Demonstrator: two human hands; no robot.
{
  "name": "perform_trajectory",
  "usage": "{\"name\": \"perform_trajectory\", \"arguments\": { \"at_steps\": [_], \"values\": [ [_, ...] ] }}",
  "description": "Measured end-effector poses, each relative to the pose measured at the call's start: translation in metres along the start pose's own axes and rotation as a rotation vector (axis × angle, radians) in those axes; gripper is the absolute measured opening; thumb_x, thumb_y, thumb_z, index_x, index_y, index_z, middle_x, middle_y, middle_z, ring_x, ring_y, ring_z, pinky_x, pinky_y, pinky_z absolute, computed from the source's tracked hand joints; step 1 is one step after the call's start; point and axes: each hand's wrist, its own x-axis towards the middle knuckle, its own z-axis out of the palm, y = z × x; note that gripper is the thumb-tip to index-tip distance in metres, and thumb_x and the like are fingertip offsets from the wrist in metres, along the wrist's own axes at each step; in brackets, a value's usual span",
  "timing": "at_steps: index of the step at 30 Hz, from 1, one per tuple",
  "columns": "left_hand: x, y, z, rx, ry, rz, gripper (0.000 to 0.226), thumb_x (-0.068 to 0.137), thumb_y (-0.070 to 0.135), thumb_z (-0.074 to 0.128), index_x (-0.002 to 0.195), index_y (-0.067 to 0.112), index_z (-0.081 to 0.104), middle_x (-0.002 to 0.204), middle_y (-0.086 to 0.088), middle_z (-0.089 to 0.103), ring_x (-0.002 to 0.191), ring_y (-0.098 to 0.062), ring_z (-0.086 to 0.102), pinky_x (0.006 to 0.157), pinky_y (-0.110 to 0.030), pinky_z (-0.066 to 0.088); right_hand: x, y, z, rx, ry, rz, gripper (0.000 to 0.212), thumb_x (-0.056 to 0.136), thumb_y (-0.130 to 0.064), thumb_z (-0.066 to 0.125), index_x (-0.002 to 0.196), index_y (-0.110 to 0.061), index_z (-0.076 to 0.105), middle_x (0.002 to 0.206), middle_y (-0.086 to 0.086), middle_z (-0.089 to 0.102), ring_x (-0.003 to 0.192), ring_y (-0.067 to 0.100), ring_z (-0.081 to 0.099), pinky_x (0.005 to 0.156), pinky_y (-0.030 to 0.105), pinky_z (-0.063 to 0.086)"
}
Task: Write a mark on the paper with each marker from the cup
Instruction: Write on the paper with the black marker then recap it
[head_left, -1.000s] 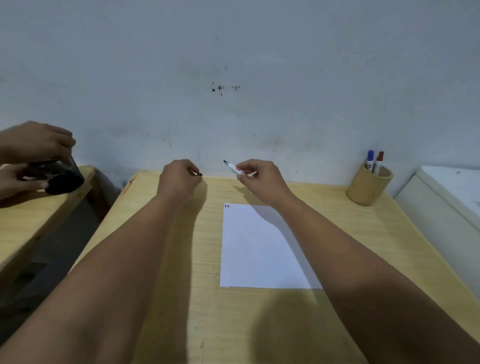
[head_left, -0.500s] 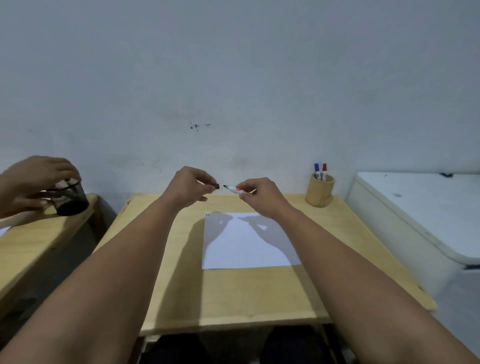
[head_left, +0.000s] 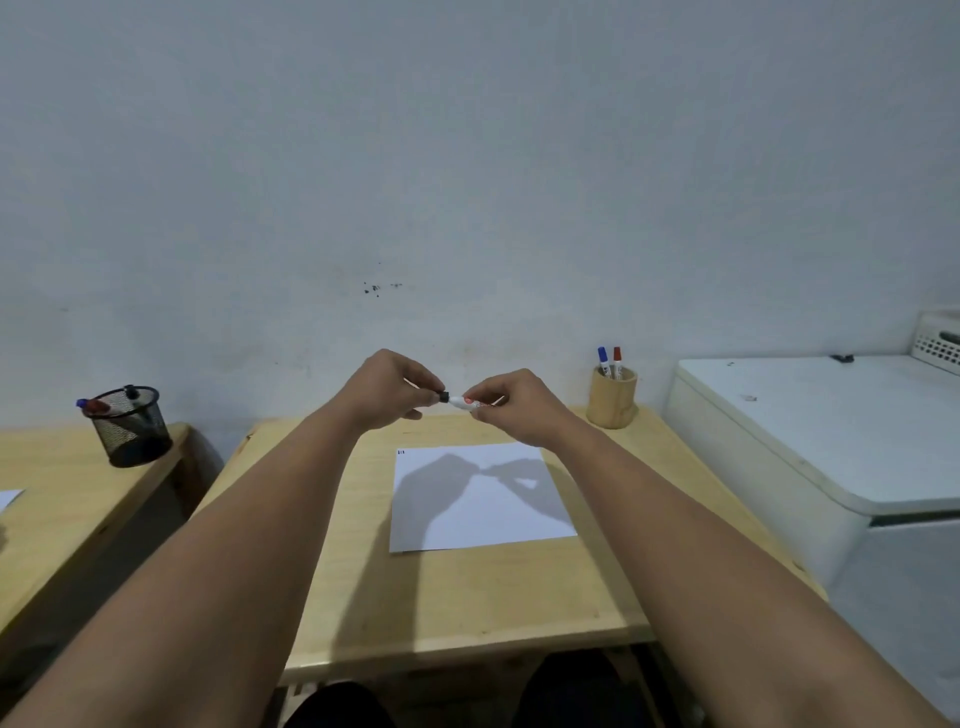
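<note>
My right hand (head_left: 511, 408) pinches a white marker (head_left: 464, 401) held level above the far edge of the white paper (head_left: 480, 496). My left hand (head_left: 392, 387) grips the marker's black cap (head_left: 444, 397), which now sits against the marker's tip. Small dark marks (head_left: 401, 452) show in the paper's far left corner. A wooden cup (head_left: 612, 397) stands at the table's far right with a blue marker (head_left: 603, 358) and a red marker (head_left: 617, 358) upright in it.
The wooden table (head_left: 467, 597) stands against a pale wall. On a second table at the left sits a black mesh cup (head_left: 132, 426) with markers in it. A white cabinet (head_left: 831, 447) flanks the right side, with a white basket (head_left: 937, 343) on it.
My hands rose off the table and came together, and the cap in my left hand met the marker's tip. The view tilted up and back. Another person's hands at the left have gone from view.
</note>
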Motion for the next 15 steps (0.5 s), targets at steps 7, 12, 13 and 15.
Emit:
{"name": "perform_trajectory", "arguments": {
  "at_steps": [7, 12, 13, 15],
  "values": [
    [-0.004, 0.015, -0.004, -0.182, -0.056, -0.065, 0.012, 0.086, -0.005, 0.077, 0.097, -0.002, 0.08, 0.098, -0.023, 0.078, 0.087, -0.021, 0.074, 0.082, -0.031, 0.065, -0.004, -0.011, -0.007, 0.042, -0.028, -0.004, 0.014, 0.094, -0.014, 0.078, 0.105, -0.017, 0.086, 0.087, -0.006, 0.078, 0.076, 0.011, 0.062, 0.068, 0.024, 0.047],
    [-0.009, 0.013, -0.007, -0.249, -0.058, -0.104, 0.009, 0.089, -0.006, 0.074, 0.096, -0.005, 0.08, 0.099, -0.027, 0.077, 0.09, -0.025, 0.075, 0.084, -0.03, 0.064, -0.006, -0.018, 0.001, 0.105, -0.052, 0.018, 0.012, 0.095, -0.012, 0.078, 0.105, -0.008, 0.083, 0.078, 0.003, 0.069, 0.072, 0.016, 0.059, 0.058, 0.021, 0.043],
    [-0.009, 0.011, -0.006, -0.243, -0.062, -0.114, 0.008, 0.089, -0.006, 0.074, 0.095, -0.005, 0.079, 0.099, -0.027, 0.077, 0.09, -0.025, 0.075, 0.084, -0.031, 0.065, -0.006, -0.017, 0.004, 0.116, -0.06, 0.03, 0.011, 0.095, -0.01, 0.078, 0.105, -0.008, 0.083, 0.08, 0.005, 0.069, 0.072, 0.016, 0.06, 0.057, 0.02, 0.043],
    [-0.01, 0.009, 0.0, -0.187, -0.08, -0.129, 0.008, 0.089, -0.005, 0.074, 0.095, -0.003, 0.079, 0.099, -0.025, 0.077, 0.09, -0.023, 0.074, 0.086, -0.034, 0.064, -0.006, -0.01, 0.008, 0.113, -0.087, 0.05, 0.013, 0.093, -0.007, 0.079, 0.105, -0.006, 0.081, 0.083, 0.007, 0.07, 0.069, 0.015, 0.059, 0.058, 0.021, 0.044]
  ]
}}
